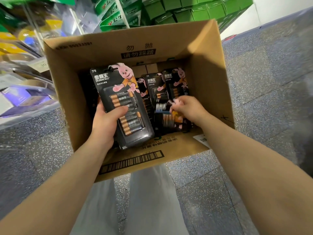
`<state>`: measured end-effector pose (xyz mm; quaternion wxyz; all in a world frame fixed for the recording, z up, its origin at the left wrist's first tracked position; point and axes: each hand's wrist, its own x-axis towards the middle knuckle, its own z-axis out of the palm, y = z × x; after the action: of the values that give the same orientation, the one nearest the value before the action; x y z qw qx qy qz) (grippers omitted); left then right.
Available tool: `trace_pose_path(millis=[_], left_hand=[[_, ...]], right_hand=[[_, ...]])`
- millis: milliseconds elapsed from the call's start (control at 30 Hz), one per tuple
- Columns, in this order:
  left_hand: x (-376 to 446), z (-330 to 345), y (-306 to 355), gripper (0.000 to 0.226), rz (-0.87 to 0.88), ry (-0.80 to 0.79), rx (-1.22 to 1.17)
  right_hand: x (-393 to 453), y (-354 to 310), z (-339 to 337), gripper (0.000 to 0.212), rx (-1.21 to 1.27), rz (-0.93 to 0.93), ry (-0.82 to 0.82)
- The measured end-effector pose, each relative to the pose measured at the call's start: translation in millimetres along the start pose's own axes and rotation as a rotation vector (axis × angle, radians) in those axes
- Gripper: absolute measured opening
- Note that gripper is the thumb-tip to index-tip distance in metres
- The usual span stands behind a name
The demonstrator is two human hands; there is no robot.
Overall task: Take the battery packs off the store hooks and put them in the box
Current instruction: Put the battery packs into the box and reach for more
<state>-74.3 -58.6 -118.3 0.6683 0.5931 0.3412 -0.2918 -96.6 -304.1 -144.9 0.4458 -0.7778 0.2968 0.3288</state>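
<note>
Head view: right hand (183,107) blurred low inside cardboard box (71,99), fingers curled, grasp on anything impossible to tell. Left hand (105,122) gripping Duracell battery pack (122,102) above box opening, thumb across blister, "7号" and "DURACELL" legible. More Duracell packs (162,92) partly hidden beneath. Green cartons (183,11) cropped up top.

Black Duracell battery pack (122,106) upright over open cardboard box (208,68), more packs (159,89) inside
</note>
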Motion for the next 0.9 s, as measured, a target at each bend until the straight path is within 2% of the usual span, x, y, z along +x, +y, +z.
trace_pose_path(millis=[100,167,233,367,433,500,567,600,667,767,900], left_hand=[[-10.1,2.5,19.3,0.056,0.067,-0.02,0.037],[-22.0,5.3,39.7,0.055,0.128,-0.041,0.069],[-35.0,7.6,60.8,0.051,0.171,-0.07,0.08],[-68.8,8.5,101.7,0.029,0.281,-0.162,0.106],[-93.3,9.7,121.1,0.026,0.332,-0.188,0.108],[-114.7,11.5,137.0,0.023,0.365,-0.231,0.109],[-136.2,11.7,154.6,0.03,0.394,-0.269,0.085],[-143.6,10.5,164.1,0.024,0.43,-0.26,0.077],[-162.5,6.6,183.3,0.013,0.511,-0.265,0.072],[-188.6,-0.8,206.6,0.01,0.564,-0.281,0.046],[-225.0,-10.4,246.1,0.006,0.671,-0.298,0.009]], right_hand=[[-26.1,-26.7,-20.3,0.007,0.274,-0.038,0.209],[-46.0,-50.2,-39.0,0.004,0.38,-0.112,0.268],[-66.9,-76.4,-57.1,0.006,0.496,-0.175,0.277],[-120.3,-139.1,-92.8,0.031,0.67,-0.345,0.21],[-155.6,-168.6,-102.9,0.027,0.725,-0.384,0.157],[-183.1,-190.6,-106.9,0.025,0.713,-0.388,0.075],[-203.9,-211.0,-108.2,0.026,0.617,-0.411,0.025],[-210.6,-220.1,-108.8,0.027,0.565,-0.43,0.021],[-225.1,-239.1,-111.1,0.027,0.475,-0.475,0.036],[-245.7,-268.9,-110.9,0.037,0.353,-0.512,0.096],[-282.4,-314.5,-104.3,0.024,0.201,-0.613,0.186]])
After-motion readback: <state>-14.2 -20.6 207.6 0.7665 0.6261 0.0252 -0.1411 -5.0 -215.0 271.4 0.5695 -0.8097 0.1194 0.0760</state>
